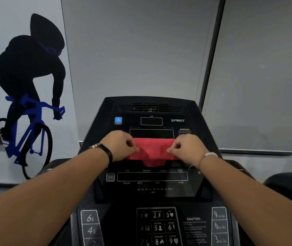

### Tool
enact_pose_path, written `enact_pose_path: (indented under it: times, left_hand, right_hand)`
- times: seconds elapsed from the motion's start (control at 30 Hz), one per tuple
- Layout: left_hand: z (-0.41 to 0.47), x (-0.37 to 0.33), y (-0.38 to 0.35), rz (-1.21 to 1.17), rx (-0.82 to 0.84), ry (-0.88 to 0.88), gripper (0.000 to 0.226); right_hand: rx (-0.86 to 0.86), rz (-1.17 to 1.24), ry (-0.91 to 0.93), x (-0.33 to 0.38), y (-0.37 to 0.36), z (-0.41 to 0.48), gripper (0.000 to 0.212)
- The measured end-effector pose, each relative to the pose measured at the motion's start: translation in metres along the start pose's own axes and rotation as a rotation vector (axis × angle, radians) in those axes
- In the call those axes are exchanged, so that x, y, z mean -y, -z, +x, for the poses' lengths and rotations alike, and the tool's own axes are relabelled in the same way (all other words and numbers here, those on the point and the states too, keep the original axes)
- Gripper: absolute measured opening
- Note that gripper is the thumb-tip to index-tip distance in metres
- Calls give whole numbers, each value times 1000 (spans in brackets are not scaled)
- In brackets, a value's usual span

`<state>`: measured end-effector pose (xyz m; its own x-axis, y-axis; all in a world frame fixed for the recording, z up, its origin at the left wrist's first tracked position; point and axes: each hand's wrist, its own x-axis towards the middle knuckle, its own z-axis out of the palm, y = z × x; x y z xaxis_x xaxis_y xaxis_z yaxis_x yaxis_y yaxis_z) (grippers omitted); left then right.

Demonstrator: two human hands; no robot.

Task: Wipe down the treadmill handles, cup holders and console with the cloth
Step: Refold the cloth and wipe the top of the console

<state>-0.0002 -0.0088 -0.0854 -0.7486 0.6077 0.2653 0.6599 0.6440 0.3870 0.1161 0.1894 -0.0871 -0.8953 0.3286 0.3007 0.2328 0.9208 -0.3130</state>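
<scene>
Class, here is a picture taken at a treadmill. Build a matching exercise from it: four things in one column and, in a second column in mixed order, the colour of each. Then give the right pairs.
Column one:
1. cloth
2. bicycle in the wall picture
3. strap on the left wrist
4. band on the right wrist

Column two:
A. white
B. red
C. black
D. blue

Pairs: 1-B, 2-D, 3-C, 4-A
</scene>
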Motion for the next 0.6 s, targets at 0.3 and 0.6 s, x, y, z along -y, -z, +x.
enact_pose_path:
  times: [0.3, 0.6]
  left_hand:
    - [13, -6, -15, 53, -23, 147, 53]
    - [47, 0, 11, -469, -4, 202, 18]
  right_hand:
    - [-66, 200, -261, -6, -28, 14, 35]
    - [-142, 463, -167, -2, -11, 38, 14]
